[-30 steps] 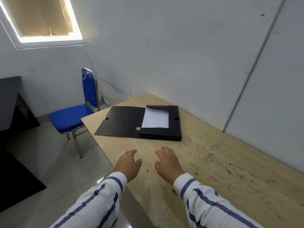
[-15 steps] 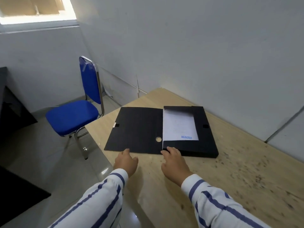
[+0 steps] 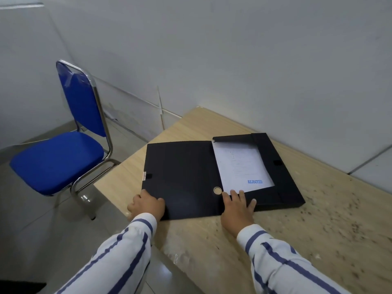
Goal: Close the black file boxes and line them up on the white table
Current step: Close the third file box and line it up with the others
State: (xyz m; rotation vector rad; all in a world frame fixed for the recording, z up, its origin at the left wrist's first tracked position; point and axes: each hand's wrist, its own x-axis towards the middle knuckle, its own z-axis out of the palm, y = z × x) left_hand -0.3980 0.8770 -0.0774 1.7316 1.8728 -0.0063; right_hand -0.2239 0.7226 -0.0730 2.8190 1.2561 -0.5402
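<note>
Black file box (image 3: 284,183) lies open on the pale wood-grain table (image 3: 297,240) at 12 o'clock from the person, lid (image 3: 182,177) flat toward 9 o'clock, a sheet (image 3: 239,166) stamped REJECTED inside. Hands apart: the left hand (image 3: 146,205) grips the lid's near corner, the right hand (image 3: 237,209) rests straight fingers on the box's near wall. 1 blue chair (image 3: 57,160) stands at 9 o'clock.

one wide-angle view from the person's head, tilted forward and down over the pale wood-grain counter (image 3: 212,251) toward the grey wall (image 3: 233,60); the white blue-striped sleeves (image 3: 127,247) enter close at the bottom edge, blue padded chair (image 3: 57,160) at left.
</note>
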